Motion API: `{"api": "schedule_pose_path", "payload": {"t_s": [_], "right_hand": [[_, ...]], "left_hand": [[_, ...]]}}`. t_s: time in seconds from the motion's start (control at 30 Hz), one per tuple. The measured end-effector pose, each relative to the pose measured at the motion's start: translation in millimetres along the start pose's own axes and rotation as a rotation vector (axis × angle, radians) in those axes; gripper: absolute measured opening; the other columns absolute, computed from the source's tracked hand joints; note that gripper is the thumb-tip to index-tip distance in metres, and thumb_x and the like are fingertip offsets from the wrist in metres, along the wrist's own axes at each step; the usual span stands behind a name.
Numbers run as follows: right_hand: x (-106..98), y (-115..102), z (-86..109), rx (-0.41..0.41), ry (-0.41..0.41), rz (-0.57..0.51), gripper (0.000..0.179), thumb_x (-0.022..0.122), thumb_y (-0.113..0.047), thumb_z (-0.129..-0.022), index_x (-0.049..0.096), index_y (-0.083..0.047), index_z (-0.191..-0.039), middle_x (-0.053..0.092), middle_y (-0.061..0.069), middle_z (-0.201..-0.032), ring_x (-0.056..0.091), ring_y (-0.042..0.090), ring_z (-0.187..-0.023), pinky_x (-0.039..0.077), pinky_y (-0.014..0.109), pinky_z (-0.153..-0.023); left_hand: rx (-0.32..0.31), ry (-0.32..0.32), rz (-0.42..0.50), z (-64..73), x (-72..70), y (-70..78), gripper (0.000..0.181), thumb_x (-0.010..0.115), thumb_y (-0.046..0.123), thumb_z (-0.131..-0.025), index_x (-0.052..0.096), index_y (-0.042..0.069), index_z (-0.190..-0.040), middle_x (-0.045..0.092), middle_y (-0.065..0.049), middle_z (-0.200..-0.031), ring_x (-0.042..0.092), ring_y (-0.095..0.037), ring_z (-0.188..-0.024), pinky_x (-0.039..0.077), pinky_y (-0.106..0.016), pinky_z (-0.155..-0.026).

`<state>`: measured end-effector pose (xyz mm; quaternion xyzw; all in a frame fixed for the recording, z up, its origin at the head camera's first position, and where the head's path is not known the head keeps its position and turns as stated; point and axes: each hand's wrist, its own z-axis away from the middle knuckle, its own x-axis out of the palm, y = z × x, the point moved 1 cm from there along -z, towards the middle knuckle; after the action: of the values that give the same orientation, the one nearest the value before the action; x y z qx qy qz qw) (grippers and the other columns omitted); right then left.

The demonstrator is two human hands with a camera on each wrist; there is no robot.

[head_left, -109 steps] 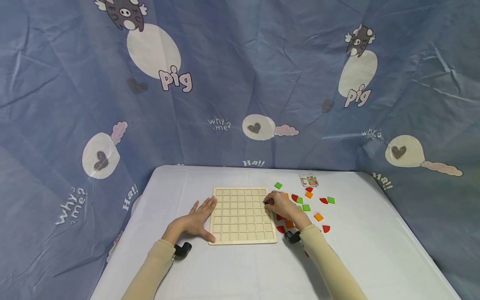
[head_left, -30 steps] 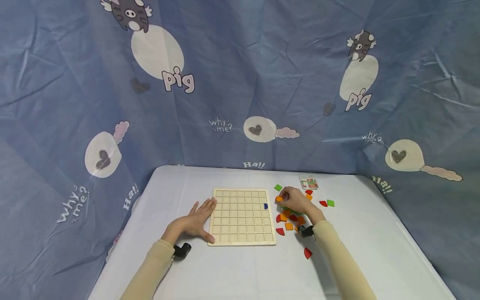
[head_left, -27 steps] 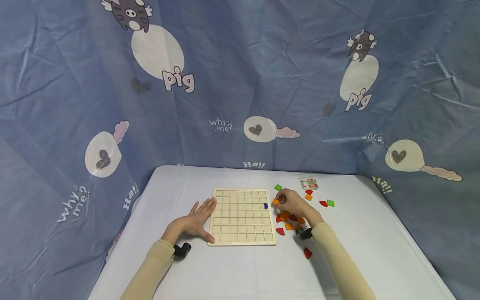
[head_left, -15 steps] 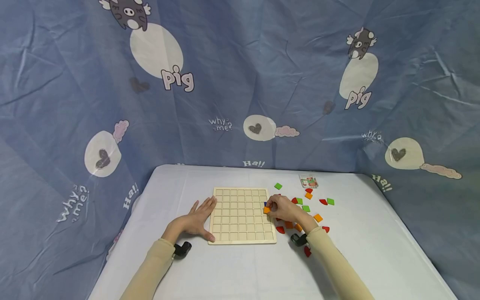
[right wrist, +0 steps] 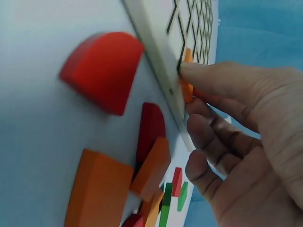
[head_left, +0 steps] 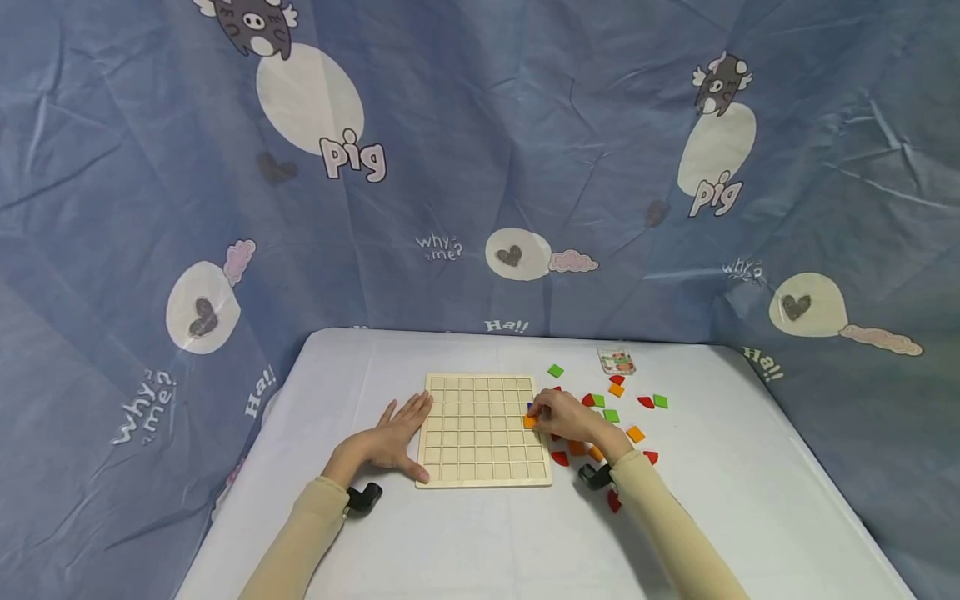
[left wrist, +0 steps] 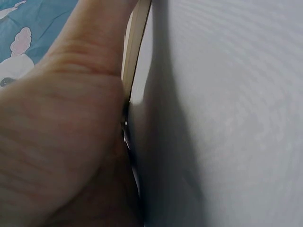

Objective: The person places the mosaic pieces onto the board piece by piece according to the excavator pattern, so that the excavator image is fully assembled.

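Note:
A pale wooden board [head_left: 480,433] with a grid of square recesses lies on the white table. Fingers spread, my left hand [head_left: 386,442] rests along its left edge, thumb at the near left corner. Between thumb and fingers my right hand [head_left: 564,417] pinches an orange square tile [head_left: 530,422] over the right-hand column of the grid. In the right wrist view the orange tile [right wrist: 188,85] stands on edge at the board's rim, under the thumb. Just beyond it a blue piece [head_left: 530,407] sits in a recess, partly hidden by the fingers.
Loose orange squares [head_left: 635,434], green squares [head_left: 611,416] and red quarter-round pieces [head_left: 560,458] lie scattered right of the board, some beneath my right forearm. A small printed card [head_left: 617,361] lies at the back. A patterned blue cloth [head_left: 450,167] hangs behind the table.
The blue piece has been let go in the board. My right hand then took an orange tile from the scattered pieces and moved left with it to the right column. My left hand stays put.

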<state>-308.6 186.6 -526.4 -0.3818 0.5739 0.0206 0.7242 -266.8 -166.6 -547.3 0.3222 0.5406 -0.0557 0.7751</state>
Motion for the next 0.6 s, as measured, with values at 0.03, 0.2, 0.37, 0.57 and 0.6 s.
{"api": "schedule_pose_path", "payload": {"t_s": [0.03, 0.2, 0.37, 0.57, 0.6], "right_hand": [[0.1, -0.2, -0.8, 0.004, -0.003, -0.002, 0.014, 0.074, -0.014, -0.085, 0.069, -0.015, -0.097, 0.06, -0.004, -0.092, 0.054, 0.009, -0.078, 0.049, 0.022, -0.069], [1.0, -0.1, -1.3, 0.034, 0.005, -0.009, 0.012, 0.075, -0.016, -0.084, 0.071, -0.016, -0.096, 0.06, -0.005, -0.091, 0.055, 0.008, -0.078, 0.05, 0.022, -0.069], [2.2, -1.0, -0.3, 0.057, 0.031, 0.005, 0.015, 0.076, -0.015, -0.083, 0.073, -0.016, -0.097, 0.061, -0.006, -0.092, 0.056, 0.007, -0.079, 0.051, 0.02, -0.07], [4.9, -0.6, 0.4, 0.066, 0.042, 0.001, 0.016, 0.076, -0.016, -0.083, 0.072, -0.014, -0.099, 0.061, -0.007, -0.092, 0.056, 0.007, -0.079, 0.05, 0.02, -0.069], [5.0, 0.2, 0.8, 0.066, 0.047, -0.002, 0.017, 0.076, -0.017, -0.083, 0.072, -0.014, -0.099, 0.062, -0.007, -0.092, 0.056, 0.007, -0.079, 0.05, 0.02, -0.069]], "left_hand": [[-0.001, -0.001, 0.001, -0.1, 0.0, -0.2, 0.139, 0.079, 0.067, -0.06, 0.001, 0.001, -0.154, -0.004, -0.016, -0.163, -0.005, -0.034, -0.15, -0.007, -0.059, -0.119], [0.004, -0.004, 0.0, -1.4, 0.9, -1.2, 0.141, 0.078, 0.068, -0.059, -0.001, 0.0, -0.154, -0.005, -0.016, -0.162, -0.006, -0.035, -0.15, -0.007, -0.059, -0.118], [0.004, -0.009, -0.006, -1.9, 1.1, -2.2, 0.142, 0.077, 0.07, -0.058, -0.002, 0.001, -0.154, -0.006, -0.015, -0.163, -0.007, -0.034, -0.15, -0.008, -0.059, -0.118], [-0.013, -0.015, -0.015, -1.1, 0.6, -1.4, 0.142, 0.077, 0.071, -0.058, -0.002, 0.003, -0.154, -0.006, -0.013, -0.163, -0.008, -0.032, -0.15, -0.009, -0.058, -0.119], [-0.015, -0.017, -0.016, -1.2, 1.1, -1.2, 0.141, 0.076, 0.071, -0.058, -0.002, 0.003, -0.154, -0.006, -0.013, -0.163, -0.008, -0.032, -0.15, -0.009, -0.057, -0.119]]}}
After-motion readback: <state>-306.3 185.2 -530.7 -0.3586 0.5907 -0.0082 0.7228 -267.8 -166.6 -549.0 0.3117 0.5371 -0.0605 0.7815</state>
